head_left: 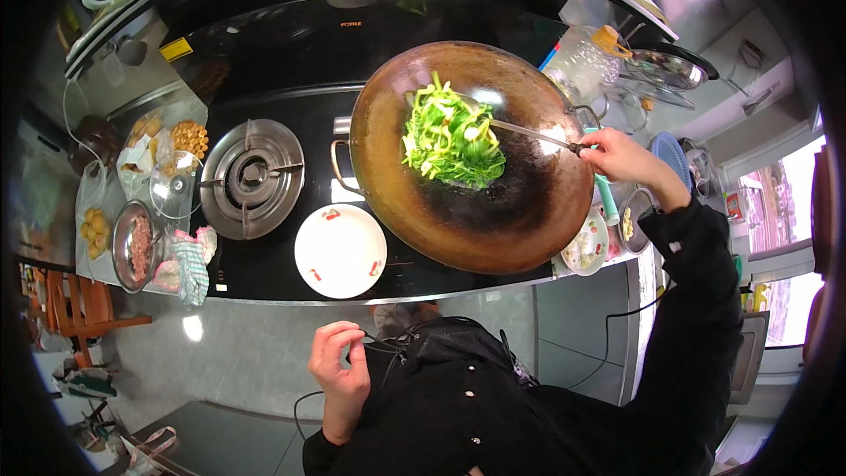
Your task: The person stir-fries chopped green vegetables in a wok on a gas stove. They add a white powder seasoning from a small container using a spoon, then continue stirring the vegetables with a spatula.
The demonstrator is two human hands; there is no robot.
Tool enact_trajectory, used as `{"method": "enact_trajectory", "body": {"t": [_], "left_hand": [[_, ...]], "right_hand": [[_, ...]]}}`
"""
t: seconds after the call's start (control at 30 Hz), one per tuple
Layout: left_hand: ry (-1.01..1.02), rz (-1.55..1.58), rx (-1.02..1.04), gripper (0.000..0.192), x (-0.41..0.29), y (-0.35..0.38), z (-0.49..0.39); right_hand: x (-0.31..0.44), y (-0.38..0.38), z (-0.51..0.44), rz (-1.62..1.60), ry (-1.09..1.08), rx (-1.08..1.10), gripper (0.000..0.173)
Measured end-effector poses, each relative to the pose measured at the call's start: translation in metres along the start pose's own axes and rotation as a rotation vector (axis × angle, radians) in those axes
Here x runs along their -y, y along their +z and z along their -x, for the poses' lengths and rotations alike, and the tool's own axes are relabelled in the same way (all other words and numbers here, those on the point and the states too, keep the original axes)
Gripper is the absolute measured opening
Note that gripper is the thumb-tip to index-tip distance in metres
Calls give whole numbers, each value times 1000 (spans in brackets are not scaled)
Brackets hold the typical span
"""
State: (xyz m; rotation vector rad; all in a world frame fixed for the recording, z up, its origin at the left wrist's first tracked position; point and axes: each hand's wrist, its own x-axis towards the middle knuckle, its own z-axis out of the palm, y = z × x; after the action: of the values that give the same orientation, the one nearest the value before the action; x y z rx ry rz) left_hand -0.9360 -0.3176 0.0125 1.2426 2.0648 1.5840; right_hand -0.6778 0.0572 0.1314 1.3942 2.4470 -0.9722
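My right hand [618, 153] grips the dark handle end of a metal spatula [532, 133], whose shaft reaches into a large wok [476, 238]. The spatula's head is hidden by a heap of chopped leafy greens [453, 135], slightly blurred, in the upper left part of the wok. My left hand [340, 360] is raised in front of my body, off the stove's front edge, with curled fingers; a thin black cord runs beside its fingertips, and whether it is held is unclear. A white plate with cherry pictures [340, 250] lies on the black stovetop, left of the wok.
An unused gas burner [252, 172] is left of the wok. Further left are a metal bowl of minced meat [139, 248], a glass lid [177, 184] and cloths [192, 268]. On the right stand a large oil bottle [585, 59] and a plate of chopped white pieces [585, 246].
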Motion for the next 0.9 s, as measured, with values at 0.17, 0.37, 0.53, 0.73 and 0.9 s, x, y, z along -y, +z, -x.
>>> {"method": "enact_trajectory", "body": {"t": [0.17, 0.37, 0.53, 0.73, 0.9], "left_hand": [[36, 2, 37, 15, -5, 8, -3], [18, 19, 57, 12, -3, 9, 0], [3, 1, 39, 12, 0, 5, 4], [-27, -21, -12, 14, 2, -1, 7], [-39, -8, -20, 14, -1, -1, 6]], "right_hand": [[28, -24, 49, 407, -123, -132, 29], [-7, -75, 47, 246, 432, 189, 22], [-56, -44, 14, -284, 613, 458, 22], [-50, 67, -24, -781, 337, 363, 24], [2, 44, -2, -445, 224, 154, 21]]}}
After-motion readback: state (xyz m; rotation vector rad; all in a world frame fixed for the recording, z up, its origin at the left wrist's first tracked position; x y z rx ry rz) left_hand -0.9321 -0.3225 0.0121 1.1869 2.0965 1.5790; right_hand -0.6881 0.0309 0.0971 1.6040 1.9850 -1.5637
